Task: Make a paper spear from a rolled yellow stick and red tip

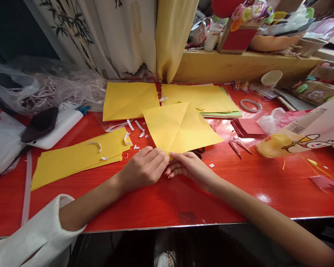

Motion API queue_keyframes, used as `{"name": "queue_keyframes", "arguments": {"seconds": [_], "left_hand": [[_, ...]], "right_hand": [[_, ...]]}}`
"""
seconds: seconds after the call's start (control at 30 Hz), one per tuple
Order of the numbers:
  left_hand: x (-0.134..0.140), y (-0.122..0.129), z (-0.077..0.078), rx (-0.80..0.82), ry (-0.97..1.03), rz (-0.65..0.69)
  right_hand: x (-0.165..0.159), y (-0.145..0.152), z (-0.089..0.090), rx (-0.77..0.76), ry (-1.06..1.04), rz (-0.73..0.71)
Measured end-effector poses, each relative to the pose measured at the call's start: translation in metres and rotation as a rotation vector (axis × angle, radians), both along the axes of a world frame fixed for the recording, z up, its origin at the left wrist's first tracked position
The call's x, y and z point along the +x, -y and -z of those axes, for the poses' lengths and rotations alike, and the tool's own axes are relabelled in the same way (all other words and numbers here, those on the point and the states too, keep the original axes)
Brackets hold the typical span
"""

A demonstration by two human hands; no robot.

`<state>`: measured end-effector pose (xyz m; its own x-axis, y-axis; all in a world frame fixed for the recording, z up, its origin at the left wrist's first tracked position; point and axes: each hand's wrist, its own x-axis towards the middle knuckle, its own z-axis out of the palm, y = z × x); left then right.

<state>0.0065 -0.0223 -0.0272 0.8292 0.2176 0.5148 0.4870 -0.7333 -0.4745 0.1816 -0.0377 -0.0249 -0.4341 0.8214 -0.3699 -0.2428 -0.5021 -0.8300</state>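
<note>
A square sheet of yellow paper (180, 126) with crossing crease lines is held up over the red table, one corner pointing toward me. My left hand (147, 165) is closed on that near corner, fingers curled over it. From the other side my right hand (190, 168) pinches the same corner between thumb and forefinger, its other fingers bent below. Part of a dark scissors-like loop (199, 152) shows behind the sheet. Another creased yellow sheet (130, 100) and a yellow paper stack (195, 94) with green sheets beneath lie farther back.
Yellow strips (80, 159) and white paper scraps lie left. A phone (40, 124) rests on a white box beside plastic bags. At right are dark red papers (249, 127), a tape ring (250, 105) and a drink cup (300, 129). The table's front edge (167, 227) runs below my hands.
</note>
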Motion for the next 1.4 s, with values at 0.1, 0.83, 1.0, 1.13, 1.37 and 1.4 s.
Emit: {"name": "queue_keyframes", "arguments": {"seconds": [0.1,0.83,1.0,1.13,1.37,1.4], "left_hand": [[0.0008,0.0001,0.0000,-0.004,-0.002,-0.015],[0.0006,0.0025,0.0003,0.013,0.041,-0.002],[0.0003,0.0018,0.0018,0.034,0.046,0.014],[0.0004,0.0018,0.0005,0.036,0.046,0.017],[-0.0002,0.0004,-0.0006,0.023,0.032,0.027],[-0.0003,0.0004,-0.0006,0.019,0.032,0.029]], "right_hand": [[0.0005,0.0000,0.0003,0.012,0.006,-0.004],[-0.0024,0.0015,-0.0009,-0.002,0.008,0.005],[-0.0026,0.0019,-0.0027,-0.014,0.023,0.015],[-0.0021,0.0021,-0.0024,-0.018,0.021,0.018],[-0.0007,0.0015,0.0010,-0.012,-0.003,0.009],[-0.0007,0.0015,0.0012,-0.010,-0.007,0.006]]}}
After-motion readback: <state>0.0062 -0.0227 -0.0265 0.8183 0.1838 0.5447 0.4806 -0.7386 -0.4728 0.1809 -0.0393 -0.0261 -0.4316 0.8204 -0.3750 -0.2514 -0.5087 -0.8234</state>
